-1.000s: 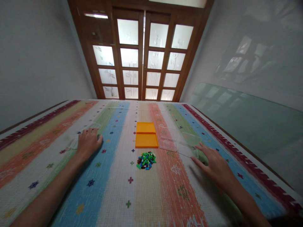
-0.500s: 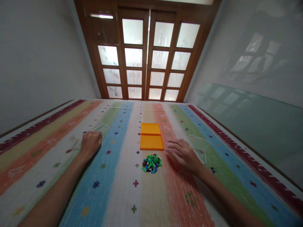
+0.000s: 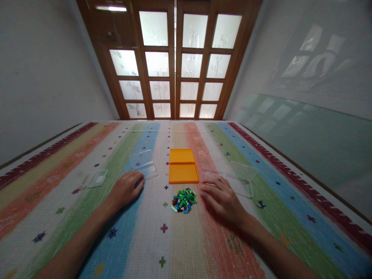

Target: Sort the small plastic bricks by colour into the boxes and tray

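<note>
My left hand [image 3: 128, 188] rests on the cloth with its fingers curled at the near edge of an open clear plastic box [image 3: 149, 170], apparently gripping it. To the right, my right hand [image 3: 219, 197] has its bent fingers on the near edge of another clear plastic box [image 3: 209, 174]. Between the two boxes lies an open orange tray [image 3: 183, 173] in two sections, with nothing in it. Just in front of it, a heap of small building bricks [image 3: 184, 200], mostly green, blue, brown and white, sits on the cloth.
A third clear box [image 3: 245, 178] stands open behind my right hand. At the left, a small clear container [image 3: 97, 179] has something white in it. The striped cloth [image 3: 151, 240] covers the table, which reaches to wooden glazed doors [image 3: 176, 62].
My left hand has moved right, toward the orange tray, and a clear box has come along with it. The right hand stays nearly in place. The view has tilted slightly.
</note>
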`<state>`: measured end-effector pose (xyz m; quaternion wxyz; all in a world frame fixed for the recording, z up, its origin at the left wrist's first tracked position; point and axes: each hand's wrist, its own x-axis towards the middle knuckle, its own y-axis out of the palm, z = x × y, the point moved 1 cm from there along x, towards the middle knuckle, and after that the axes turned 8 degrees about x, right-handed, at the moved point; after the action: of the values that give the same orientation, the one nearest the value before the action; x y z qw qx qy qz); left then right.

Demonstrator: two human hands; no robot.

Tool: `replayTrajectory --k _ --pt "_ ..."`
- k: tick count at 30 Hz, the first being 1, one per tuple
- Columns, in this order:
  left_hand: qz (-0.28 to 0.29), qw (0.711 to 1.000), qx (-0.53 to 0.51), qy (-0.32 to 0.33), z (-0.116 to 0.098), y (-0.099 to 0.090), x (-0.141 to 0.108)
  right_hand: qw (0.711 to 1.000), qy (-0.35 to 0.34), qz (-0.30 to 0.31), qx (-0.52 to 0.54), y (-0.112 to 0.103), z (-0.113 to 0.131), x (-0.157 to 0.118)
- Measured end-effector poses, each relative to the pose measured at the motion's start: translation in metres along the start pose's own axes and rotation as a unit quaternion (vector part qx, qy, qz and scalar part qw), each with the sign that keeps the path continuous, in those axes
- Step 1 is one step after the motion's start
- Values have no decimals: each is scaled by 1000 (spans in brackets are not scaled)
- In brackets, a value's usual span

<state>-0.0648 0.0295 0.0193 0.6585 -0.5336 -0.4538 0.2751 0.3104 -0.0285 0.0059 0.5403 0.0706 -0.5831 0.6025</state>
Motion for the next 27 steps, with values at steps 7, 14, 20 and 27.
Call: replayTrajectory --k 7,14,20,27 --pt "-50 990 0 134 -14 0 -3 1000 4 16 9 7 8 -1" --pt "-63 985 5 162 -16 1 -4 1000 -3 20 17 8 10 0" --pt "-52 985 -1 165 -16 3 -4 1000 -3 24 5 7 10 0" --pt "-35 987 1 156 -19 0 -5 1000 -6 31 1 8 10 -2"
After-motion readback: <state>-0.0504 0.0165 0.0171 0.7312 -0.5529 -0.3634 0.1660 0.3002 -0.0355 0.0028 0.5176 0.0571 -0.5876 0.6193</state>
